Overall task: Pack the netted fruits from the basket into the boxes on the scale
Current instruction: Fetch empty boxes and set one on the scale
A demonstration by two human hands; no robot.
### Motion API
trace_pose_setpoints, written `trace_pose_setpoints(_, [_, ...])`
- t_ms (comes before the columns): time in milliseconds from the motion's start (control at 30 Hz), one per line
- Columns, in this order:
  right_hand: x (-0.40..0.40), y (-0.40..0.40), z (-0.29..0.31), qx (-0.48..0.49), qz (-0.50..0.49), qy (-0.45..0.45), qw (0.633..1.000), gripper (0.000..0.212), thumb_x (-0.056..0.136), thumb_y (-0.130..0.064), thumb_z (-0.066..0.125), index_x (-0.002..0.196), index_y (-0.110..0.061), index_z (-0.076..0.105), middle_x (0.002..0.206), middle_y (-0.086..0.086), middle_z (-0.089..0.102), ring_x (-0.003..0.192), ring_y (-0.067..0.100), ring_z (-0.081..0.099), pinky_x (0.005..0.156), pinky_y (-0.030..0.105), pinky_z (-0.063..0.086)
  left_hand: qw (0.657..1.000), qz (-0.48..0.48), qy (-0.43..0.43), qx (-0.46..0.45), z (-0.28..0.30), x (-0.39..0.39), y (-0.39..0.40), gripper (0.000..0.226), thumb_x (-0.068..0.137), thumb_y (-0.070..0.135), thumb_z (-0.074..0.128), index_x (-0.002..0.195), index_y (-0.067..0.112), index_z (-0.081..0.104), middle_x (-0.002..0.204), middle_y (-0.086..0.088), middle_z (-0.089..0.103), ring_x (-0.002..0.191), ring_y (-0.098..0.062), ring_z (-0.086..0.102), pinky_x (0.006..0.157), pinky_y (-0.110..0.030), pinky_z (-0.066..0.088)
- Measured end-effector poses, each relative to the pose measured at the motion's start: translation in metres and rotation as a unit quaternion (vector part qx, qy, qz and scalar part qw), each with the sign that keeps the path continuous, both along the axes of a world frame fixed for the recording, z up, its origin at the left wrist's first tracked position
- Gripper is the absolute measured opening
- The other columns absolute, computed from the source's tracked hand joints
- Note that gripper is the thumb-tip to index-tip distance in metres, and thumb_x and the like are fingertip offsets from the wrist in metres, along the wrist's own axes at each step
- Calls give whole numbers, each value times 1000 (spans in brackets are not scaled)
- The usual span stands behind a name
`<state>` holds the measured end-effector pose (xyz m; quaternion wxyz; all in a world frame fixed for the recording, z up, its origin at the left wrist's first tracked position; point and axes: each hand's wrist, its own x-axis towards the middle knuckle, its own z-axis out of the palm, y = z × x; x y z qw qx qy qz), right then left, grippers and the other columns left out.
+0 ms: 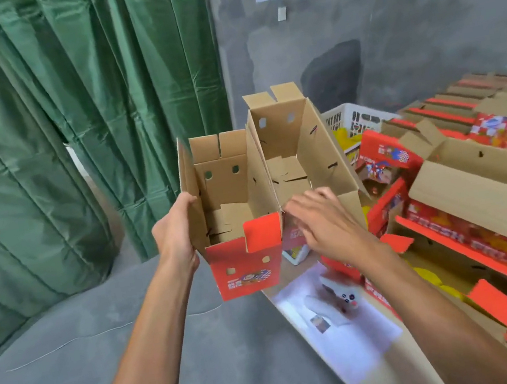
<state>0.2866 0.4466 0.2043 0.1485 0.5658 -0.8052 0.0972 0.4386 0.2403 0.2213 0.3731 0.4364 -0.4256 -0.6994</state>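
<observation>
Green curtain [38,143] hangs at far left. Left hand [177,233] grips the left wall of the near open box [230,202], thumb curled over the wall's edge — the box is raised and tilted, its red printed flap [246,269] hanging toward the viewer. A second open box [297,151] sits touching its right side. Right hand [327,223] hovers at the seam between the two boxes, fingers spread, blurred — contact cannot be confirmed. White basket [350,120] stands behind, right of the boxes; flattened red cartons [482,222] lie at far right.

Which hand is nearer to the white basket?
Right. The right hand hovers over the near edge of the boxes, closer to the white basket; the left hand holds the left box's far side.
</observation>
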Motion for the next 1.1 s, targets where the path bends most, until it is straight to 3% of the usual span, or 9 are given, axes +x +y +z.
trace_pose_setpoints(200, [-61,-116,-17,5,-52,-14,999,33,88,-8,54,119,-20,59,110,-1,60,110,23,55,85,36,34,996,-92,-4,1,-11,-90,-138,52,50,37,80,94,10,74,98,-14,79,79,-28,70,82,-48,60])
trace_pose_setpoints(333, [-94,-184,-33,11,-112,-46,993,30,87,-10,55,115,-18,59,110,1,61,112,25,56,85,38,36,984,-179,6,16,-23,-161,-222,53,45,32,83,91,6,76,88,-14,78,76,-29,70,82,-49,58])
trace_pose_setpoints(500, [-127,-237,-40,22,-199,-81,976,32,90,-17,42,117,-20,59,114,-1,62,113,24,58,83,36,37,958,-284,-40,25,-34,-243,-294,45,61,28,83,99,4,76,94,-20,78,74,-30,71,87,-54,58])
trace_pose_setpoints(600, [-141,-256,-39,24,-248,-110,962,33,83,-24,40,110,-18,58,108,3,63,105,29,60,79,38,41,937,-341,-66,28,-40,-291,-315,52,55,31,83,101,7,76,99,-20,77,80,-31,71,91,-55,58])
trace_pose_setpoints(733, [-159,-271,-45,11,-308,-110,945,13,92,-17,48,104,-17,53,102,5,60,98,31,59,69,35,32,910,-408,-76,16,-41,-342,-324,67,46,39,86,106,10,76,98,-16,76,78,-27,71,74,-39,59])
trace_pose_setpoints(867, [-168,-275,-45,-1,-345,-112,932,13,88,-16,52,100,-17,53,98,7,61,94,33,60,70,35,32,898,-434,-71,14,-41,-381,-331,68,54,36,87,115,9,74,111,-19,75,85,-30,73,86,-47,59])
trace_pose_setpoints(967, [-174,-274,-45,5,-364,-110,925,19,84,-15,55,103,-16,55,100,6,62,96,32,60,71,36,38,888,-454,-65,21,-44,-405,-330,85,51,37,87,128,10,66,117,-18,74,90,-30,73,85,-42,59])
trace_pose_setpoints(1033, [-179,-274,-46,21,-382,-107,918,27,85,-15,55,111,-16,55,107,5,62,103,30,59,79,37,44,878,-472,-73,32,-46,-422,-326,96,49,40,86,138,12,61,131,-16,67,110,-30,68,99,-42,51])
trace_pose_setpoints(1100, [-183,-274,-51,38,-399,-112,909,32,87,-16,54,118,-17,54,114,4,60,110,28,57,87,38,44,867,-491,-73,44,-46,-434,-323,99,48,39,85,140,13,59,138,-15,63,114,-31,64,98,-40,49])
